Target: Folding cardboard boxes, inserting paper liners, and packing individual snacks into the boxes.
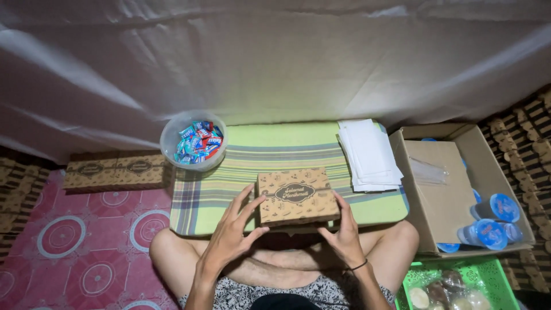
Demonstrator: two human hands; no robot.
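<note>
I am looking down on a low table (pixel 229 201) covered with a striped green and plaid cloth, set on a floor mat (pixel 86 241) of red with pale round medallions. A white sheet (pixel 275 57), creased and faintly glossy, hangs behind the table and fills the upper part of the view. The person sits cross-legged at the table's near edge, knees showing under it.

The brown cardboard box (pixel 297 196) sits at the middle of the near edge, lid closed, printed all over with small pale motifs and a dark oval label on top. The left hand (pixel 232 235) lies against its left side with fingers spread and loose, fingertips on the lid's edge. The right hand (pixel 343 232) cups the box's right near corner, fingers curled around it (a dark band circles that wrist). Both hands hold the box between them.

At the far left corner of the table stands a clear round tub (pixel 194 140) holding wrapped sweets in blue, red and white. At the far right corner lies a stack of white paper sheets (pixel 370 155). Off the table's left edge, on the floor, rests a row of folded brown boxes (pixel 115 170) of the same print. To the right of the table an open shipping carton (pixel 453 189) holds sealed plastic cups with blue lids (pixel 493 221), lying on their sides. Near it, at the lower right, a green plastic basket (pixel 488 272) holds wrapped round cakes, too dim to tell apart.
</note>
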